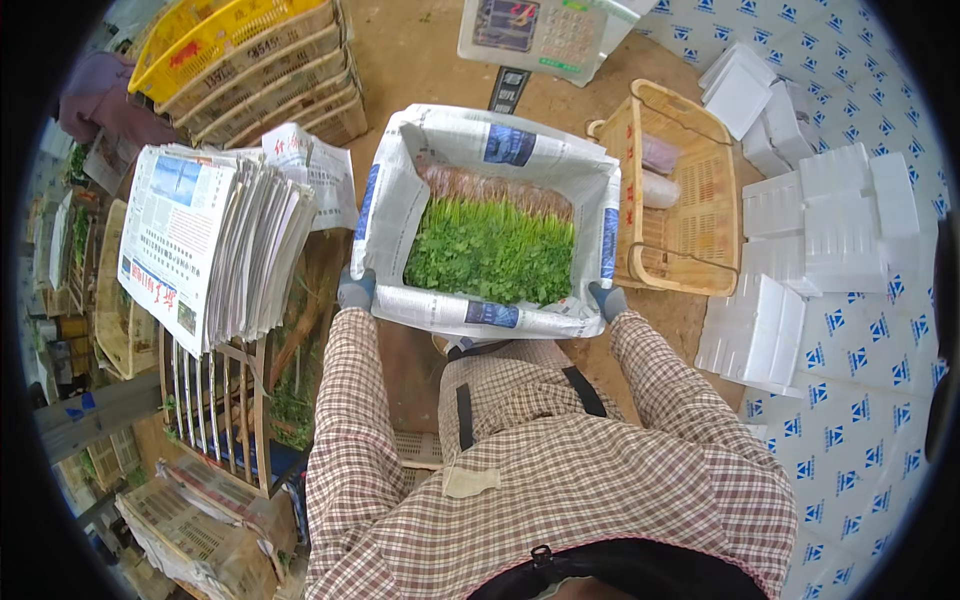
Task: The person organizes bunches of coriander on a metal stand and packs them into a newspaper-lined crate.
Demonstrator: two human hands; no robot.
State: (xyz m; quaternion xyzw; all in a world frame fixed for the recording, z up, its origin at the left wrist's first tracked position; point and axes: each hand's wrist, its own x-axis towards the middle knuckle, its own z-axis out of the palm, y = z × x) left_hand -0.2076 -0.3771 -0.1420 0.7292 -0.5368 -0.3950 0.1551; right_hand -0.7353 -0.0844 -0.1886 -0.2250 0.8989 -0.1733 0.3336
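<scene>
Box (430,308), rectangular, wrapped over the rim in white paper with blue printed patches. Contents: bunched greens (490,250), leafy near side, pale pinkish stems far side. Location: before the person, between newspaper stack (200,245) and yellowish crate (705,205). Left hand (357,291) and right hand (608,300), gloved, each grip a near corner.

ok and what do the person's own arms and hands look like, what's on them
The left hand and right hand both wear blue-grey gloves. Long sleeves cover both arms down to the wrists, in a small check of brownish red on off-white. The gloves are too small in the picture to make out any markings.
</scene>
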